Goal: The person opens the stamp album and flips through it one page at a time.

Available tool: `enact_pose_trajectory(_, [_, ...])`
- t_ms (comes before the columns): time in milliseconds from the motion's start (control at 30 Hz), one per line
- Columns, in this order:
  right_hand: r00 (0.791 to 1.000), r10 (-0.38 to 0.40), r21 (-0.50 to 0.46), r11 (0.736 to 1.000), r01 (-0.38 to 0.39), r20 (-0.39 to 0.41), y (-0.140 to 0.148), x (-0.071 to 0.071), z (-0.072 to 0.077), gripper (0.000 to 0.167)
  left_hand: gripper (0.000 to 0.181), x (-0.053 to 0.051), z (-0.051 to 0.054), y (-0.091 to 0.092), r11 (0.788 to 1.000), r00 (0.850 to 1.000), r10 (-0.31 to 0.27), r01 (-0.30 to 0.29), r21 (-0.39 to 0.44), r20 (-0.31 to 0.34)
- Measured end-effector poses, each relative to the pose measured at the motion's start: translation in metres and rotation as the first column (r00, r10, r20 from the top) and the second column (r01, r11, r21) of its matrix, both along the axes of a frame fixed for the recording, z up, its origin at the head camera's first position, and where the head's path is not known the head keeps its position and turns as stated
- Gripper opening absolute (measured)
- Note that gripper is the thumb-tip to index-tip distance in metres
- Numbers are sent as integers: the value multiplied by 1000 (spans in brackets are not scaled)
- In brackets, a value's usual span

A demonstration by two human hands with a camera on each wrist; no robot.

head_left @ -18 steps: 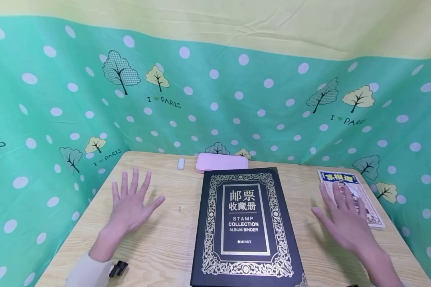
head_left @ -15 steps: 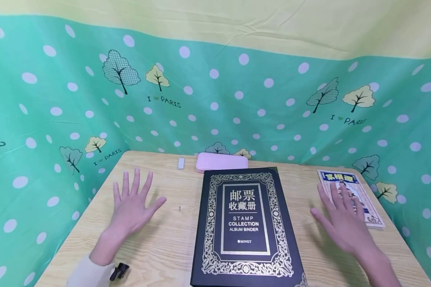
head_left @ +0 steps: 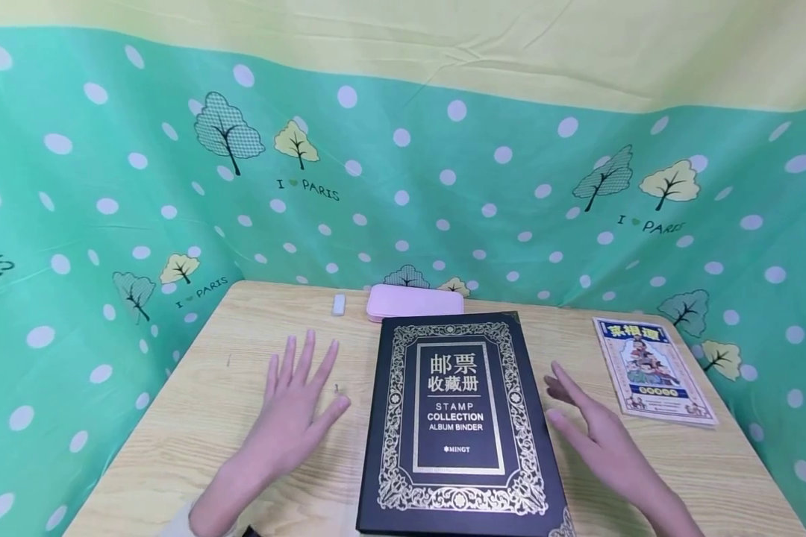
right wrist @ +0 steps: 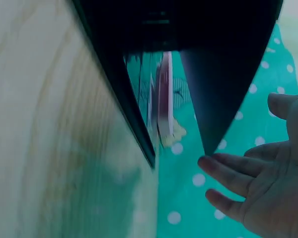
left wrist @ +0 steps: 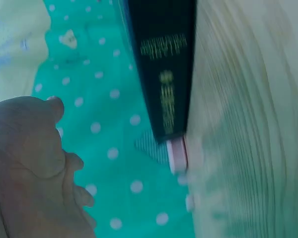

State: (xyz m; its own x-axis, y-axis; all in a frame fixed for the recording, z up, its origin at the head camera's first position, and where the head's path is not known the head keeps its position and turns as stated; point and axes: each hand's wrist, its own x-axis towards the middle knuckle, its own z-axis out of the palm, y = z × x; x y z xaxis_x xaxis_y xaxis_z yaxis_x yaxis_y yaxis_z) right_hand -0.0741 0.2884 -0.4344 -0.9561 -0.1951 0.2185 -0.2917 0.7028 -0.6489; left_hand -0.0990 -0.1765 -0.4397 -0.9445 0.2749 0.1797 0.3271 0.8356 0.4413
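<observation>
A black stamp album [head_left: 457, 410] with gold lettering and a gold ornamental frame lies closed on the wooden table. To its left hovers my left hand [head_left: 289, 418], fingers spread, holding nothing. On the other side, my right hand [head_left: 598, 440] is turned palm inward near the album's right edge, its fingers fairly straight. In the left wrist view the album's spine [left wrist: 166, 74] faces my left hand [left wrist: 35, 163]. The right wrist view shows the dark covers standing apart at the album's edge; a fingertip of my right hand [right wrist: 258, 183] is close to one cover's corner. Contact is unclear.
Behind the album lies a pink case [head_left: 415, 302], with a small pale block [head_left: 339, 305] to its left. A booklet with an illustrated cover [head_left: 654, 371] lies at the right. Green dotted cloth [head_left: 403, 171] hangs round the table [head_left: 201, 373].
Both hands have moved inward toward the album. The right hand has turned from palm down to palm inward and come away from above the booklet. The album stays where it was.
</observation>
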Motion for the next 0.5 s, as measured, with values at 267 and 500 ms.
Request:
enact_pose_trajectory(267, [999, 41, -207, 977, -42, -10, -9, 3, 1, 73, 79, 15, 4, 34, 984, 987, -159, 158, 81, 8])
enact_pose_trajectory(500, [989, 144, -474, 873, -112, 31, -15, 2, 13, 62, 81, 20, 16, 59, 956, 962, -273, 268, 123, 25])
